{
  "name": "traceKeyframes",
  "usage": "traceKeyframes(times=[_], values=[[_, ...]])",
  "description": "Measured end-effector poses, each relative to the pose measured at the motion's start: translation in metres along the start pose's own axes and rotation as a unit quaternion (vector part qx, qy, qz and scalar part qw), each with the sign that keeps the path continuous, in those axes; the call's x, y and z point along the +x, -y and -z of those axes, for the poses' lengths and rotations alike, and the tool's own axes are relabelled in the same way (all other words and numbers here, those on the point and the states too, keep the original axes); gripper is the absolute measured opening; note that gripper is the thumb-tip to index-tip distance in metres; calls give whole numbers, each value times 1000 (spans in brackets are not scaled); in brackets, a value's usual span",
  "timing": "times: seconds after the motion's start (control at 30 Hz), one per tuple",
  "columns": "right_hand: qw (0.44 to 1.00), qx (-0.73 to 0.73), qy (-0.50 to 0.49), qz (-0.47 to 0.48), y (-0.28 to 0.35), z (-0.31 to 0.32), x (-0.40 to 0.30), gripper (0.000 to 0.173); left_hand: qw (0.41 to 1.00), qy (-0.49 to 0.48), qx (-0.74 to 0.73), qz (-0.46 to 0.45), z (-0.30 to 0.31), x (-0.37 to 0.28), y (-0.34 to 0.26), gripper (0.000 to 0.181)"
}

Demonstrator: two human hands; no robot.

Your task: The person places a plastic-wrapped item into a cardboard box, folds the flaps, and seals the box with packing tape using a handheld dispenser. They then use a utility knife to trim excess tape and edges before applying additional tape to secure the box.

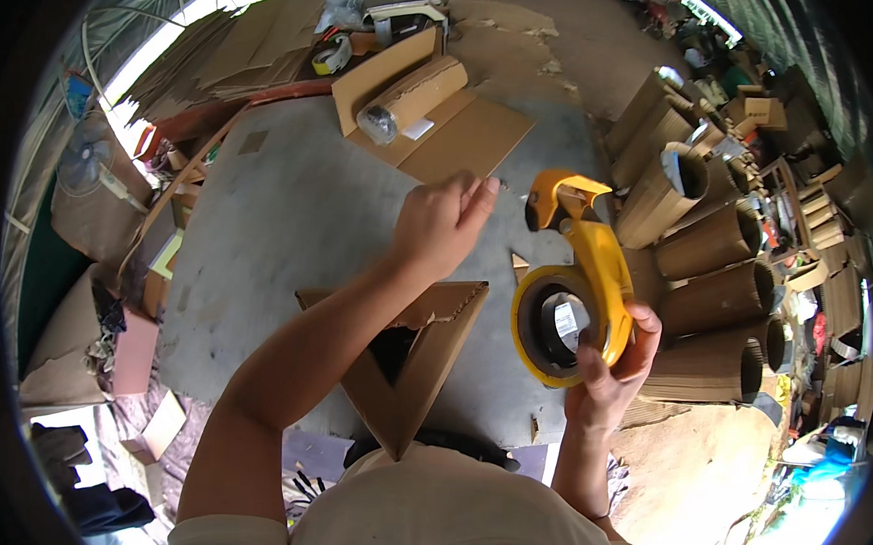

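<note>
My right hand [611, 382] grips the handle of a yellow tape dispenser [601, 258], held up over the right side of the table. A wide roll of tape [525, 335] sits on it, its hollow core facing me. My left hand [439, 221] is raised over the table with its fingers curled in and the thumb against them. Whether anything thin is pinched there I cannot tell. Beneath my left forearm, a triangular cardboard box [440, 353] stands close to my torso. Its end has a torn edge and a dark gap; the forearm hides part of it.
On the grey table [264, 206], an unfolded cardboard sheet [479, 128] bears a wrapped cardboard roll [426, 89]. Another tape roll [333, 56] lies beyond. Cardboard tubes [706, 291] line the right side. Flat cardboard [249, 38] is stacked far left; a fan [83, 158] stands left.
</note>
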State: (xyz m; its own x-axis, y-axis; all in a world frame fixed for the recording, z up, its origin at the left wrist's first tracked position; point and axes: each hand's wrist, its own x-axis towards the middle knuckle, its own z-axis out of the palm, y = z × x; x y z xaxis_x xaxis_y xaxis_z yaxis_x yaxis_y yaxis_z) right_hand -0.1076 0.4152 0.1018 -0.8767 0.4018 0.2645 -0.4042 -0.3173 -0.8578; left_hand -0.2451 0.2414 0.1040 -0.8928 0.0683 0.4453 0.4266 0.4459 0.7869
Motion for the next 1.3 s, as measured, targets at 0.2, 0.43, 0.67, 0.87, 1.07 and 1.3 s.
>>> traceKeyframes(times=[0.2,0.43,0.67,0.87,1.07,1.3], values=[[999,-35,16,19,-2,-27,-22,64,838,219,-382,322,25,10,-1,53],[992,-102,74,33,-13,-37,-24,73,807,240,-444,307,40,8,17,22],[918,-372,118,70,3,-32,4,68,853,211,-401,259,34,14,9,21],[856,-454,241,56,37,-15,-23,64,872,150,-372,282,72,19,36,20],[800,-510,304,85,52,-20,-28,65,865,137,-392,282,82,23,39,21],[767,-536,339,100,54,-33,-29,69,925,174,-171,292,98,14,48,23]])
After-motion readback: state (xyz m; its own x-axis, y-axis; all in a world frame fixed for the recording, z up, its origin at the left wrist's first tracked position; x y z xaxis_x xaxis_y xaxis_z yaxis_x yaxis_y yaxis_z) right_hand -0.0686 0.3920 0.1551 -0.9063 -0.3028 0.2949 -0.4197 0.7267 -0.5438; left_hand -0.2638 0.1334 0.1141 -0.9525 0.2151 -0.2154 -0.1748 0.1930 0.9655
